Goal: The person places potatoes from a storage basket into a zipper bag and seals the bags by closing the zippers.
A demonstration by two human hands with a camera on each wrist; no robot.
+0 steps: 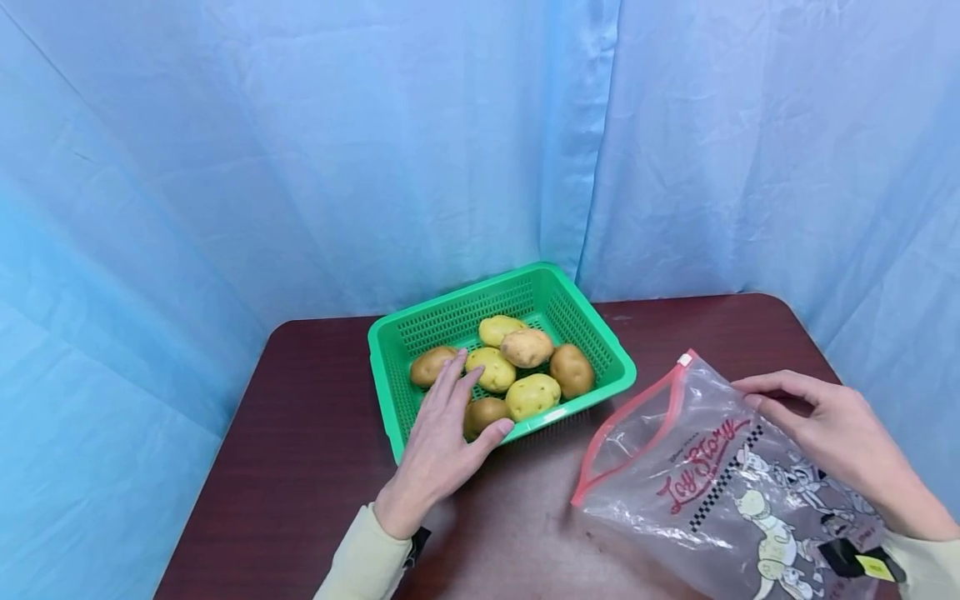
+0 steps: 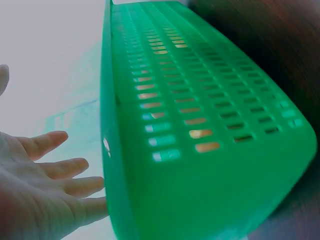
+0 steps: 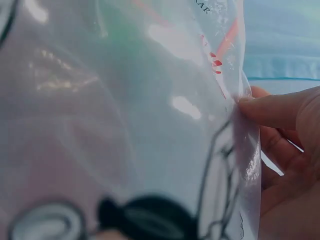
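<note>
A green plastic basket [image 1: 588,310] holds several potatoes [image 1: 533,396], some yellow and some brown. My left hand [image 1: 441,442] is over the basket's near left part with its fingers extended, gripping nothing. In the left wrist view, that hand [image 2: 50,200] is beside the perforated basket wall [image 2: 200,185]; whether the fingertips touch the rim I cannot tell. My right hand [image 1: 843,437] pinches the side edge of a clear zip bag [image 1: 645,500] with red trim and "Toy Story" print. The bag's mouth gapes toward the basket. In the right wrist view, thumb and fingers [image 3: 272,110] hold the plastic edge.
Basket and bag are on a dark reddish-brown table [image 1: 300,467] with rounded far corners. Light blue curtains [image 1: 412,167] hang behind it and at the sides. A white slider [image 1: 685,360] sits at the zip's upper end.
</note>
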